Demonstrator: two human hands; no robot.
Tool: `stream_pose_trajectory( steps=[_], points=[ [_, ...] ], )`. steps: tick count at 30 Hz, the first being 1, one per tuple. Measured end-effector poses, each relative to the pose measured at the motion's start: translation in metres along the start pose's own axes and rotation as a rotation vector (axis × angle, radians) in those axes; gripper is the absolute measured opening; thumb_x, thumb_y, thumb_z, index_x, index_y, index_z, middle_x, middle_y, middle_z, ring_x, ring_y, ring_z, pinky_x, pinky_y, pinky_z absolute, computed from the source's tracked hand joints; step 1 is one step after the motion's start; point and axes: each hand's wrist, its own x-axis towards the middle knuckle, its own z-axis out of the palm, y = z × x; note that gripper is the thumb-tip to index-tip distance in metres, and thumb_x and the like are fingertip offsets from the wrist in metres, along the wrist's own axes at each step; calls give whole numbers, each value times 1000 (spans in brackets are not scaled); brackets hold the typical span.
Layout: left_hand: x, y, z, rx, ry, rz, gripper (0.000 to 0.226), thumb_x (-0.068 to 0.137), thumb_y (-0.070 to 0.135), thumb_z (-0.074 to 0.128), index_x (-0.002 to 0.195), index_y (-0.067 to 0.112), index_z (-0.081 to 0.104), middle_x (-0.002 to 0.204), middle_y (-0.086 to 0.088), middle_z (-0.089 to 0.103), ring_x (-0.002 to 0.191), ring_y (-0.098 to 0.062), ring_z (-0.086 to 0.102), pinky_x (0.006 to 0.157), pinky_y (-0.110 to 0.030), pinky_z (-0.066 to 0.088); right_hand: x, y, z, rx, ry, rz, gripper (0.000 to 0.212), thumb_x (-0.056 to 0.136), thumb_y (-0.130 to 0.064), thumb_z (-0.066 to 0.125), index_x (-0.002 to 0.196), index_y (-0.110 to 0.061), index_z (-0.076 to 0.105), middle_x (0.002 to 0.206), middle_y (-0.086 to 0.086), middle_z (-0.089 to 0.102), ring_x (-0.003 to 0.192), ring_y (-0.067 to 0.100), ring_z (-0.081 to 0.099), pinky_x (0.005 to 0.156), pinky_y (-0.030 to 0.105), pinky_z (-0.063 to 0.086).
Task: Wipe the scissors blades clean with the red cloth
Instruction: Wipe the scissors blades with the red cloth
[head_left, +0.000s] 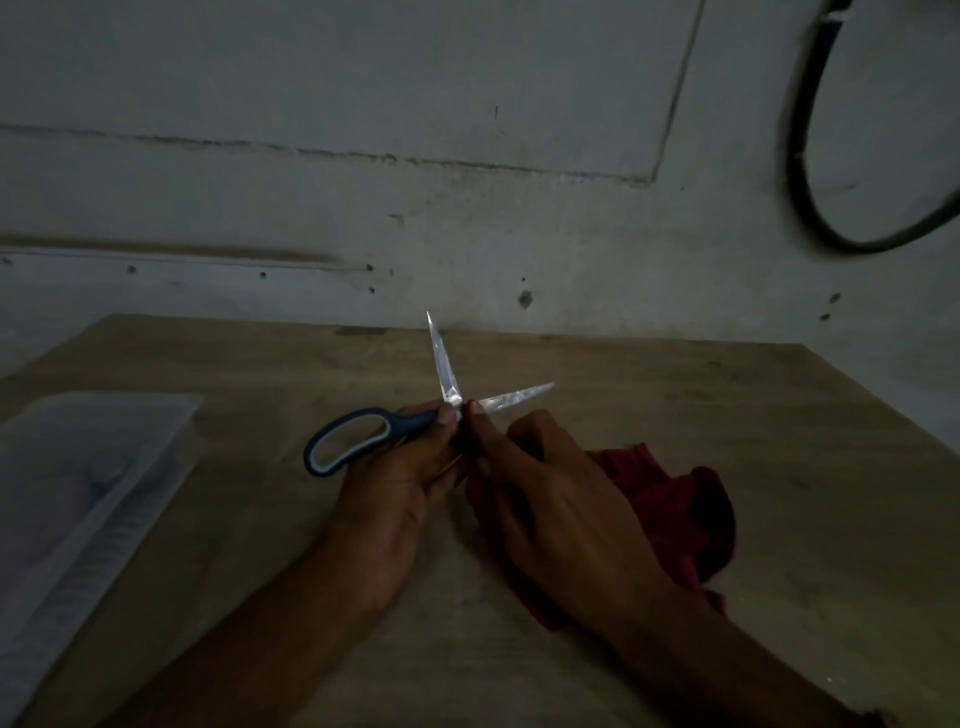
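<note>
Scissors (451, 400) spread wide above the table (675, 415) — left hand (395, 483) clamped around them by the pivot, right hand (550, 499) pinching the cloth (675, 504) at the blades' root.

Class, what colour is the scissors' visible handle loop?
Dark blue with a pale grey lining, on the scissors, head view.

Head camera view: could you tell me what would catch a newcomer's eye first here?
The open scissors at centre, bright blades spread in a V above the wooden table. The left hand grips them near the pivot, blue handle loop sticking out left. The right hand holds the red cloth against the blade base.
</note>
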Motion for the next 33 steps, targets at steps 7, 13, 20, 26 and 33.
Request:
stream_pose_trajectory(
  steps=[7, 13, 20, 26, 33],
  points=[
    [0, 5, -2, -50, 17, -30, 20, 87, 11, 68, 107, 10, 70, 111, -8, 78, 104, -19, 75, 78, -29, 61, 1, -3, -6, -233, 15, 128, 78, 98, -44, 56, 166, -25, 22, 116, 1, 56, 92, 13, 51, 58, 22, 43],
    [-1, 6, -3, -26, 30, -2, 29, 82, 12, 72, 110, 6, 69, 116, -11, 77, 108, -21, 74, 81, -31, 60, 2, -4, -5, -165, -17, 130, 81, 93, -34, 68, 163, -14, 32, 111, 3, 59, 87, 12, 49, 58, 19, 32],
    [-3, 6, -2, -10, 23, 1, 32, 86, 13, 70, 117, 6, 69, 115, -10, 77, 109, -20, 74, 78, -28, 63, -1, -9, 2, -222, 108, -74, 65, 88, -34, 71, 149, -15, 56, 100, -1, 62, 82, 13, 54, 58, 21, 34],
    [-1, 3, -1, 23, 21, -2, 27, 73, 15, 73, 100, 11, 72, 109, -7, 79, 106, -19, 75, 85, -35, 57, 14, 13, -6, 52, 351, 92, 24, 95, -21, 71, 118, -20, 79, 97, -3, 72, 83, 13, 63, 68, 27, 55],
    [0, 4, -1, 41, 2, -2, 35, 73, 17, 75, 107, 11, 70, 102, -3, 79, 99, -15, 76, 77, -29, 60, 17, 10, -10, 350, 461, 352, 17, 94, -21, 77, 110, -24, 80, 97, -12, 75, 84, -2, 67, 83, 27, 61]
  ],
)
